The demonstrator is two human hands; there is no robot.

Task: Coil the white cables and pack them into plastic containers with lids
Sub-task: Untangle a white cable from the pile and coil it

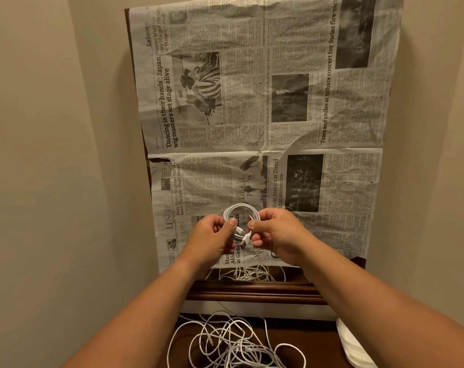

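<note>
Waiting nearest: tangle of loose white cables (233,343), uncoiled. Above, left hand (212,240) and right hand (276,235) both pinch 1 coiled cable (241,211), fingers curled tight on loop by plug ends (245,241). Tip: hold loops flat, wrap tail snug, tuck plug through. Newspaper (278,102) lies under coil and beyond.

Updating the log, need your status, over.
Left hand and right hand grip one coiled cable over the newspaper. Loose cables tangled below. Nothing blocking.
</note>
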